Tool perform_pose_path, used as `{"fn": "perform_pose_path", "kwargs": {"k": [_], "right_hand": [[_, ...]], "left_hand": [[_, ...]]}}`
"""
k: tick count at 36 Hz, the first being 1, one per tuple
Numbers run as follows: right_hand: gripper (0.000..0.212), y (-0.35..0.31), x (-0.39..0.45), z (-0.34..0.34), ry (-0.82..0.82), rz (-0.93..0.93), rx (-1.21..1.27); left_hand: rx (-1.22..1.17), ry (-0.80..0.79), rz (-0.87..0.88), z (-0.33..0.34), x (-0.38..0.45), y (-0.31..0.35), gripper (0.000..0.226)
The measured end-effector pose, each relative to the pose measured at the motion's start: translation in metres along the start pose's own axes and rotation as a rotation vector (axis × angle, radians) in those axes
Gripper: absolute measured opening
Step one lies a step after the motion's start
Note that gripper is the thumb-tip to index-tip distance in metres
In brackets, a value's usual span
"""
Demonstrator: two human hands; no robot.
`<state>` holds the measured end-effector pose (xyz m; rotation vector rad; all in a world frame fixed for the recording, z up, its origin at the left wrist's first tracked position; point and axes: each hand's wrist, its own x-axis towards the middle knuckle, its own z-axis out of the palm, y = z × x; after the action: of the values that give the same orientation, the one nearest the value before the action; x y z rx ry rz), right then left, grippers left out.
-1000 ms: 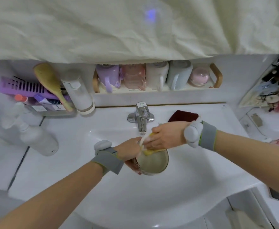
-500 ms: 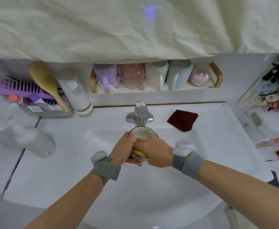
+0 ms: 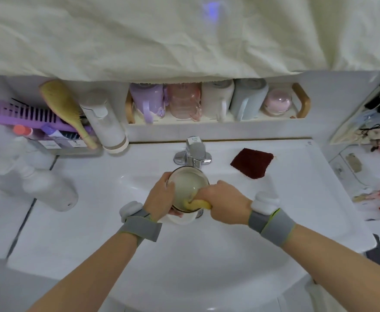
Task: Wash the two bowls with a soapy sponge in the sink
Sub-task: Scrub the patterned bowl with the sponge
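Note:
A pale bowl (image 3: 188,182) with a dark rim is held over the white sink (image 3: 207,255), just below the chrome tap (image 3: 193,154), its opening facing me. My left hand (image 3: 161,199) grips its left side. My right hand (image 3: 220,200) holds a yellow sponge (image 3: 195,204) against the near inside wall and rim of the bowl. Under the bowl a white rounded object (image 3: 181,219) shows in the basin; I cannot tell whether it is the second bowl.
A dark red cloth (image 3: 252,163) lies on the sink ledge right of the tap. A white pump bottle (image 3: 40,183) stands at the left. Behind are a white dispenser (image 3: 104,124), a hairbrush (image 3: 65,109) in a purple basket, and a tray of mugs (image 3: 216,102).
The bowl was tipped up toward the tap with its opening facing me. My right hand swung round from the far side to the near right and now rubs the sponge at the bowl's near rim.

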<state>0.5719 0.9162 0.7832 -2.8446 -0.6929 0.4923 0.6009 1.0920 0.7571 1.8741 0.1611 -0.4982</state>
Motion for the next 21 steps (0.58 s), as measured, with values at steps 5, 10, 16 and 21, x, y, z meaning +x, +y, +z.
{"fn": "perform_pose_path", "kwargs": {"k": [5, 10, 16, 21], "right_hand": [[0.077, 0.012, -0.021, -0.005, 0.572, 0.159, 0.944], [0.073, -0.001, -0.010, 0.007, 0.494, 0.238, 1.181], [0.030, 0.005, -0.001, 0.023, 0.553, 0.413, 0.610], [0.023, 0.002, -0.003, 0.046, 0.535, 0.650, 1.180]], "left_hand": [[0.168, 0.176, 0.251, 0.002, 0.000, -0.008, 0.054], [0.168, 0.152, 0.422, 0.016, -0.009, -0.012, 0.049], [0.220, 0.106, 0.533, 0.024, -0.007, -0.018, 0.054], [0.095, 0.083, 0.558, 0.035, -0.018, -0.001, 0.052]]}}
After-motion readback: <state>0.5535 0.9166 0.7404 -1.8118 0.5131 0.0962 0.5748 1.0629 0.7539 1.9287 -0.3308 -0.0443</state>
